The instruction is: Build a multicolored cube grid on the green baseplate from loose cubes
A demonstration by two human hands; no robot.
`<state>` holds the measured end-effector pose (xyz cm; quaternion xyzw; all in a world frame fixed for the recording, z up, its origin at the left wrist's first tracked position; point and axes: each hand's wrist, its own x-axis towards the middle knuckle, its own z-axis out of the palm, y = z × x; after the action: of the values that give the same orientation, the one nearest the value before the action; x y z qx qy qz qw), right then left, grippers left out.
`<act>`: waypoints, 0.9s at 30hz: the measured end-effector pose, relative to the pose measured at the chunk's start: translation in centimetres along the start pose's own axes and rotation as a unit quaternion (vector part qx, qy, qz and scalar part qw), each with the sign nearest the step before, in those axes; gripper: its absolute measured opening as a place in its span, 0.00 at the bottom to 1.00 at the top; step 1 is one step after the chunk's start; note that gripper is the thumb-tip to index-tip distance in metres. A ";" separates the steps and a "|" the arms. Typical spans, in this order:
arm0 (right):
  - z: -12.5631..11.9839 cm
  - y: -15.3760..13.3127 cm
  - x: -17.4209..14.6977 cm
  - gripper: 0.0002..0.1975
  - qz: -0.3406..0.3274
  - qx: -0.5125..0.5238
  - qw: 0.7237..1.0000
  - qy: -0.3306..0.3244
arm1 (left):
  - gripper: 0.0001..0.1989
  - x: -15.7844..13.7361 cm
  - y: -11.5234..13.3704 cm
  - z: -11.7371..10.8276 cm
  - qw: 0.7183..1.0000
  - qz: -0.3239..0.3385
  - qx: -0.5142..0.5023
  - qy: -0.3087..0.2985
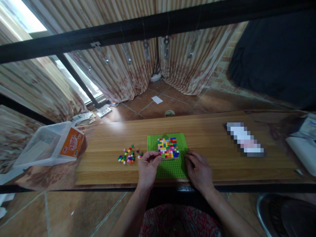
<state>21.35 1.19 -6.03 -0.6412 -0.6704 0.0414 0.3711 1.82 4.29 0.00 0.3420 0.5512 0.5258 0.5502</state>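
Observation:
A green studded building-brick baseplate (170,169) lies on the wooden table, bearing a tight square patch of many-coloured small bricks (168,147). My left hand (148,166) is at the patch's lower left corner, thumb and forefinger pinched together. Whatever sits between those fingertips is too small to make out. At the baseplate's right edge rests my right hand (199,168), its fingers curled in and touching the edge. Left of the baseplate, loose small bricks (128,157) are scattered on the wood, a few of them close to my left hand.
A clear plastic bin (46,138) with an orange label stands at the left end. Toward the right lies a blurred-out flat object (245,140). A dark metal bar (138,26) crosses above, with curtains (182,72) behind. The wooden tabletop (207,131) has a front edge near my wrists.

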 end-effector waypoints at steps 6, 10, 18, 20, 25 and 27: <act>0.2 0.4 -0.2 0.12 -0.005 -0.002 1.000 0.001 | 0.09 -0.1 -0.3 0.0 1.000 0.001 -0.030 -0.006; 0.4 0.6 -0.2 0.12 -0.013 -0.006 1.000 0.000 | 0.10 -0.2 -0.3 -0.3 0.999 -0.007 -0.046 -0.016; 0.3 0.8 -0.2 0.12 -0.031 -0.001 1.000 0.004 | 0.13 0.5 -0.3 -0.2 1.000 -0.001 -0.010 -0.015; 0.3 0.8 -0.2 0.12 -0.033 -0.002 0.999 0.004 | 0.12 0.8 -0.4 -0.1 1.000 0.014 0.012 -0.018; 0.4 0.8 -0.3 0.12 -0.028 -0.006 1.000 0.001 | 0.10 1.0 -0.8 0.2 0.999 0.037 0.021 -0.013; 0.3 0.7 -0.3 0.12 -0.019 0.001 1.000 -0.002 | 0.10 1.0 -0.9 0.3 0.999 0.042 0.021 -0.010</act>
<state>21.72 1.17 -6.75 -0.6279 -0.6830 0.0367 0.3713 2.12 5.07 -1.04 0.3813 0.5420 0.5332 0.5258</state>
